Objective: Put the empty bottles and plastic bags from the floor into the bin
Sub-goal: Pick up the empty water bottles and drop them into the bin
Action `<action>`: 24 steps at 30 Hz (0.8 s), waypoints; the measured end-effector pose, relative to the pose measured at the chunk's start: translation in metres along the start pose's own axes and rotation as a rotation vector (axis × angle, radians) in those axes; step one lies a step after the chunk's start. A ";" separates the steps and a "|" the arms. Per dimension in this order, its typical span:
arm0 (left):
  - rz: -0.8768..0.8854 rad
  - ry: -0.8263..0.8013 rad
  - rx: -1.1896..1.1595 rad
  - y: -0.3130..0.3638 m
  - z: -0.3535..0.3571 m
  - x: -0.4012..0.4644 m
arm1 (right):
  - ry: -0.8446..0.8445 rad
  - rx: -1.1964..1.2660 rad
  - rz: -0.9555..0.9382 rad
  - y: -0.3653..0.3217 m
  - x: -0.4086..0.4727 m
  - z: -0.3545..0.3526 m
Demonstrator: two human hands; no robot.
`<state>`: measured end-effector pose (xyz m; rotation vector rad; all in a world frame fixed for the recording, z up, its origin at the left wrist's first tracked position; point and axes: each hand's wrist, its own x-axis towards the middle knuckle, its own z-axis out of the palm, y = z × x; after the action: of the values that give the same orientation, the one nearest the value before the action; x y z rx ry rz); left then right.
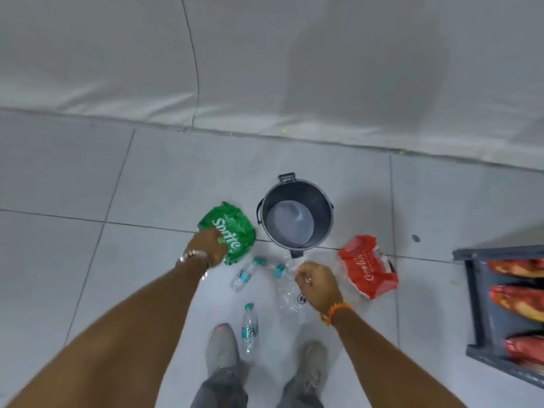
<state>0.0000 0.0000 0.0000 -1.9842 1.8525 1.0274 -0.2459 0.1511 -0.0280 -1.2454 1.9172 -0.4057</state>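
Observation:
A dark grey bin (295,187) stands open on the tiled floor, its inside showing only a pale bottom. Left of it lies a green Sprite plastic bag (232,225), and my left hand (209,245) grips its near edge. My right hand (318,282) is closed on a clear plastic bag (287,295) that lies in front of the bin. A red Coca-Cola bag (368,266) rests to the right. One small clear bottle (245,273) with a teal cap lies between my hands, a second (278,270) beside it, a third (249,326) by my shoes.
A white wall (265,69) runs behind the bin. At the right edge stands a dark shelf rack (477,304) holding red and orange packets. My grey shoes (222,348) are at the bottom of the view.

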 end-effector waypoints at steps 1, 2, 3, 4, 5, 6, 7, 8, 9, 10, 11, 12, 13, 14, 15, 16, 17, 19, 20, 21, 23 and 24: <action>-0.039 -0.068 0.022 -0.009 0.031 0.011 | -0.053 -0.024 -0.014 0.023 0.009 0.028; -0.048 -0.099 0.015 -0.015 0.054 0.018 | -0.113 -0.066 -0.019 0.034 0.015 0.043; -0.056 -0.138 0.031 -0.023 0.082 0.028 | -0.183 -0.120 -0.007 0.050 0.026 0.065; -0.058 -0.181 0.050 -0.033 0.111 0.041 | -0.257 -0.170 0.027 0.065 0.040 0.088; -0.063 -0.213 0.072 -0.038 0.133 0.051 | -0.300 -0.225 0.027 0.079 0.053 0.108; -0.070 -0.226 0.082 -0.044 0.155 0.066 | -0.318 -0.284 0.009 0.092 0.069 0.129; -0.071 -0.217 0.081 -0.048 0.173 0.078 | -0.296 -0.360 -0.024 0.103 0.084 0.145; -0.073 -0.215 0.077 -0.050 0.188 0.087 | -0.284 -0.442 -0.047 0.109 0.096 0.158; -0.082 -0.225 0.079 -0.053 0.205 0.094 | -0.253 -0.523 -0.070 0.116 0.107 0.171; -0.083 -0.223 0.083 -0.054 0.222 0.102 | -0.232 -0.601 -0.082 0.121 0.118 0.181; -0.073 -0.209 0.092 -0.057 0.238 0.111 | -0.203 -0.664 -0.096 0.128 0.128 0.192; -0.053 -0.203 0.115 -0.058 0.251 0.118 | -0.188 -0.721 -0.095 0.134 0.135 0.201; -0.034 -0.184 0.131 -0.057 0.258 0.124 | -0.168 -0.755 -0.085 0.136 0.141 0.204; -0.018 -0.164 0.148 -0.058 0.268 0.129 | -0.157 -0.786 -0.082 0.143 0.145 0.211; -0.003 -0.142 0.170 -0.058 0.276 0.134 | -0.147 -0.808 -0.087 0.149 0.148 0.217; 0.000 -0.128 0.195 -0.057 0.283 0.138 | -0.141 -0.823 -0.099 0.155 0.150 0.222; 0.007 -0.117 0.210 -0.057 0.287 0.142 | -0.146 -0.833 -0.111 0.158 0.150 0.225; 0.014 -0.099 0.228 -0.058 0.295 0.145 | -0.142 -0.812 -0.125 0.161 0.149 0.227; 0.019 -0.092 0.234 -0.058 0.296 0.144 | -0.138 -0.786 -0.117 0.161 0.144 0.225; 0.019 -0.084 0.215 -0.058 0.292 0.138 | -0.126 -0.740 -0.103 0.158 0.136 0.220; 0.029 -0.033 0.086 -0.058 0.278 0.118 | -0.075 -0.573 -0.067 0.152 0.107 0.206; 0.024 0.000 -0.033 -0.055 0.264 0.103 | -0.039 -0.419 -0.042 0.147 0.086 0.193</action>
<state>-0.0389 0.0899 -0.2716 -1.9851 1.8749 1.0718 -0.2073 0.1736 -0.2812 -1.5484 2.0075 0.0058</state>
